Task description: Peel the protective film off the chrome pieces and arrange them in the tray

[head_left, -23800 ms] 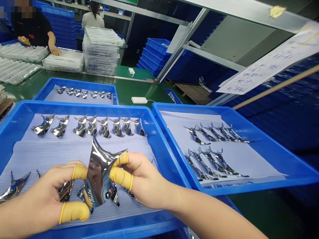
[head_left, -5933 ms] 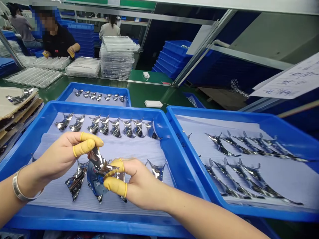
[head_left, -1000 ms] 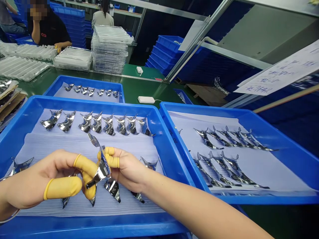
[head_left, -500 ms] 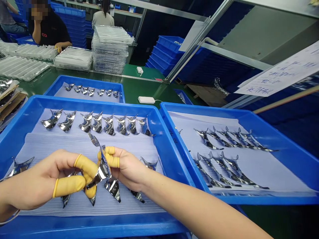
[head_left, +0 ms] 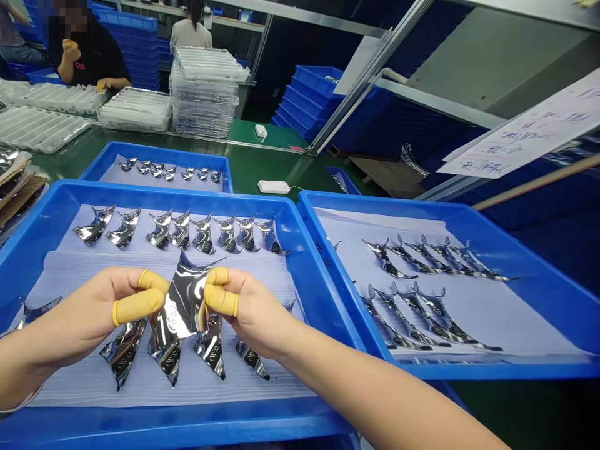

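Between my hands is a shiny chrome-like curved piece (head_left: 184,301) with raised lettering on its face, held above a blue tray (head_left: 187,417). My left hand (head_left: 100,312), with yellow finger cots on thumb and fingers, pinches its left edge. Its right edge is gripped by my right hand (head_left: 248,306), also in yellow finger cots. Beneath the hands, several similar chrome pieces (head_left: 212,347) lie on white sheeting in the tray. A further row of chrome pieces (head_left: 204,234) runs along the tray's far side. My wrists and the held piece partly cover the near row.
A second blue tray (head_left: 487,372) at the right holds several chrome pieces (head_left: 434,256). Behind stands a smaller blue tray (head_left: 107,149). Clear plastic trays (head_left: 206,94) are stacked on the green table (head_left: 253,156). A person (head_left: 91,56) sits across it. Handwritten paper (head_left: 529,137) hangs at right.
The chrome piece has been turned from edge-on to show its lettered face. My left fingers have shifted to its left edge. Across the table, the person's raised hand has moved lower.
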Action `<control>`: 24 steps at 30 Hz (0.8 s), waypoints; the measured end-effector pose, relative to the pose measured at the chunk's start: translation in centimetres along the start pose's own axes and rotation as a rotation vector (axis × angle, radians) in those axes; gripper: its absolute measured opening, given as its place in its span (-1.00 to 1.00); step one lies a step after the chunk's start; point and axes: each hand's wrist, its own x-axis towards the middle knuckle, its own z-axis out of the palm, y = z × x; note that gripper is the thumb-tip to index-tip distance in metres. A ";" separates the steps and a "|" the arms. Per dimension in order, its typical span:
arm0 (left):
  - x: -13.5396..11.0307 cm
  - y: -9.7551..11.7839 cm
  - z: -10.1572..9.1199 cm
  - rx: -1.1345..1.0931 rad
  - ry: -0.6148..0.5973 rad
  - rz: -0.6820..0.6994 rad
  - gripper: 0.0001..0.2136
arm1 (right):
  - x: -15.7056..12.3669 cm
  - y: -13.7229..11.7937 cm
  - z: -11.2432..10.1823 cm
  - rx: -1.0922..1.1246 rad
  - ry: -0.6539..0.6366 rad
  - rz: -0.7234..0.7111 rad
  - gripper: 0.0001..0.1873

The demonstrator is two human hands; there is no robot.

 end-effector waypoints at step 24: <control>0.8 -0.9 0.3 -0.101 -0.128 -0.012 -0.72 | -0.7 -0.4 0.3 0.029 -0.055 0.031 -0.58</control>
